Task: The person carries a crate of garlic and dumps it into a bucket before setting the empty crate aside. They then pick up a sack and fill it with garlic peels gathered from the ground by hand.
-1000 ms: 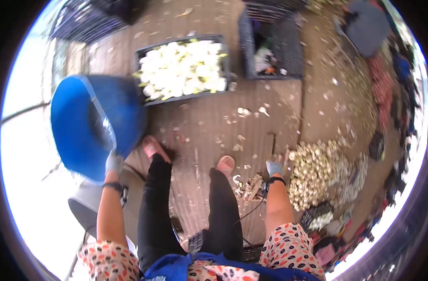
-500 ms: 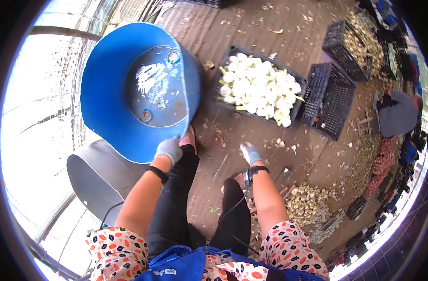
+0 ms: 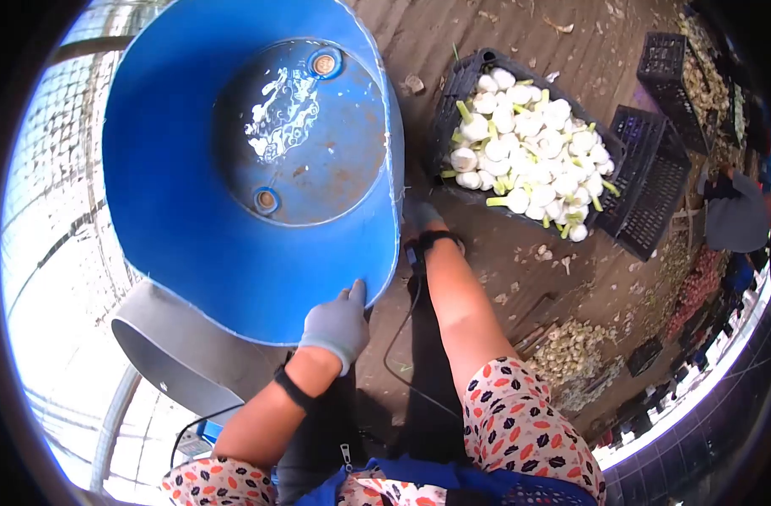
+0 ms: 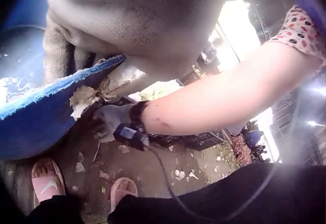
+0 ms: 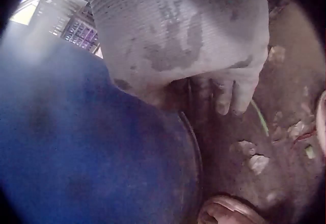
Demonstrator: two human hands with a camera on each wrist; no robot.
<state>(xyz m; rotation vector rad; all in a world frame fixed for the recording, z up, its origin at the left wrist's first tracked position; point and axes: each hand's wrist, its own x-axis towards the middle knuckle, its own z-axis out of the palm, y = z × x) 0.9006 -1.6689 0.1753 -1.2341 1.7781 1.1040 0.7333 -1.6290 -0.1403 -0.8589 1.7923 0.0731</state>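
A large cut blue tub, its floor wet, stands tilted so that its inside shows. At its near rim the gloved left hand grips the edge; in the left wrist view the hand has its fingers curled over the ragged rim. Beside the tub's outer right side is the gloved right hand, partly in shadow. The right wrist view has this hand against the blue wall near the base edge, fingers bent downward; whether they bear on the tub cannot be made out.
Right of the tub sits a black crate heaped with white bulbs. Beyond are black crates, a bulb pile and a seated person. A grey container lies behind the left forearm. Pink sandals are close to the tub.
The tub and bulb crate appear larger and nearer in the head view. The right hand has moved from above the floor to the tub's side. The left hand still holds the rim.
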